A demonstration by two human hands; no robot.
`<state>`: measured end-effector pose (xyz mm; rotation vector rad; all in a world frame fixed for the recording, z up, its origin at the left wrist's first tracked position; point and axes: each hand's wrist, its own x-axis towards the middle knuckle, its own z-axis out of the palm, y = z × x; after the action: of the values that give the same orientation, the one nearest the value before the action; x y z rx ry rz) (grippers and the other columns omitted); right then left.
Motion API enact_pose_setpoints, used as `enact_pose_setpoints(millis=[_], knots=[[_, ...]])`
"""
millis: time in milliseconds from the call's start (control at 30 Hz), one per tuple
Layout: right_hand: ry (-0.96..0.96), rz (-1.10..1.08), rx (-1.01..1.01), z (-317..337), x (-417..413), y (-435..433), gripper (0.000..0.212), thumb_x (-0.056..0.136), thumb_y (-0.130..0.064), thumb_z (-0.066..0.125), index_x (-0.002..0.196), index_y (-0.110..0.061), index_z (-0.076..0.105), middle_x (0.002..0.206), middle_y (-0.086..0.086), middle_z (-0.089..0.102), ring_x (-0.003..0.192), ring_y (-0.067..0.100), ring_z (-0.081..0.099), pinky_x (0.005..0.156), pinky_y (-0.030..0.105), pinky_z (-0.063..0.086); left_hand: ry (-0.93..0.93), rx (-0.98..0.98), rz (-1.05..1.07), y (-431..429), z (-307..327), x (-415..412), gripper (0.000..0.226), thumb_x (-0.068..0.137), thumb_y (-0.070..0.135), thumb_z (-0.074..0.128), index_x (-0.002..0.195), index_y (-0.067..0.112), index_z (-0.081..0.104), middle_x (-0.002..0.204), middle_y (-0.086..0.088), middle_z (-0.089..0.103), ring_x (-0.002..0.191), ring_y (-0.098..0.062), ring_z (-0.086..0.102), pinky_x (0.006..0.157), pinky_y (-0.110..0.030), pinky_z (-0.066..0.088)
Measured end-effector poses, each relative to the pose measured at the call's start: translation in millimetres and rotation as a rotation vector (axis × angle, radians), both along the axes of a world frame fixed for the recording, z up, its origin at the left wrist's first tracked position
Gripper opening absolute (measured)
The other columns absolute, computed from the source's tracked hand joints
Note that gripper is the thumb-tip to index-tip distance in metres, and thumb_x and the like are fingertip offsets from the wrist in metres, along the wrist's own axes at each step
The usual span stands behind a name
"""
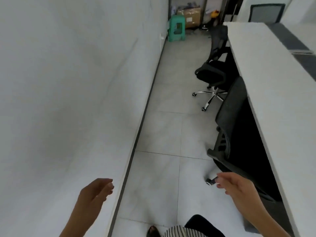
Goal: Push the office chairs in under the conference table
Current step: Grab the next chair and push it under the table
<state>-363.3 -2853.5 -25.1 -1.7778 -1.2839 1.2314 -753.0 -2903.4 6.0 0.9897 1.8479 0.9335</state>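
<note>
Black office chairs stand along the right side of a narrow aisle, seen from above by a camera on the person's head. The near chair (pixel 230 120) is just ahead and to the right of the right hand (pixel 236 185). Its tall backrest sits close against the long edge of the white conference table (pixel 273 86), and its seat is lost in the dark space under the tabletop. One of its casters (pixel 210 181) shows on the floor and lines up with that hand's fingertips in the view.

The far chair (pixel 212 72) is well ahead of both hands, farther along the same table edge. It stands out from the table, with its padded seat over the aisle. Its chrome star base (pixel 212 96) is fully exposed on the pale grey tiled floor (pixel 162 134).

The right hand is raised in front of the body, empty, with its fingers relaxed and loosely curled, gripping nothing. The left hand (pixel 96 189) hangs level with it at lower left, in front of a plain white wall (pixel 68 82). It is also empty, with softly bent fingers.

At the aisle's far end sit a green plastic stool (pixel 177 28) and a cardboard box (pixel 190 16). A third chair (pixel 266 12) with a grey mesh back faces in from across the table.
</note>
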Motion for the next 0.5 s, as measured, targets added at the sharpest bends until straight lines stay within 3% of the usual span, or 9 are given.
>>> enact_pose_setpoints(millis=[200,267,400,500], knots=[[-0.055,-0.201,-0.030,-14,10,71,0.012,0.086,-0.012,0.066,0.090,-0.021,0.071,0.076,-0.004,0.076,0.076,0.013,0.072,0.064,0.017,0.052,-0.032,0.018,-0.164,142,-2,0,0.013,0.087,0.009,0.059,0.090,0.018,0.069,0.082,0.000,0.075,0.075,-0.012,0.070,0.071,-0.034,0.051],[-0.083,-0.282,-0.020,-18,18,110,0.011,0.087,-0.010,0.065,0.090,-0.019,0.071,0.073,-0.002,0.075,0.076,0.017,0.071,0.064,0.023,0.054,-0.015,-0.010,-0.215,183,-11,6,0.013,0.087,0.009,0.059,0.090,0.017,0.069,0.082,0.001,0.075,0.075,-0.012,0.070,0.071,-0.035,0.052],[-0.125,-0.405,0.007,-17,32,202,0.014,0.087,-0.015,0.065,0.087,-0.029,0.069,0.076,-0.004,0.074,0.085,0.020,0.071,0.082,0.041,0.056,0.007,-0.062,-0.263,265,-17,9,0.012,0.086,0.009,0.061,0.089,0.016,0.069,0.081,-0.001,0.075,0.077,-0.018,0.070,0.072,-0.036,0.054],[-0.217,-0.482,0.053,-9,38,273,0.019,0.088,-0.021,0.065,0.106,-0.023,0.068,0.101,-0.001,0.071,0.101,0.023,0.065,0.089,0.039,0.048,0.016,-0.067,-0.258,329,-3,8,0.012,0.085,0.008,0.061,0.089,0.015,0.070,0.078,-0.002,0.076,0.079,-0.023,0.071,0.070,-0.035,0.053]])
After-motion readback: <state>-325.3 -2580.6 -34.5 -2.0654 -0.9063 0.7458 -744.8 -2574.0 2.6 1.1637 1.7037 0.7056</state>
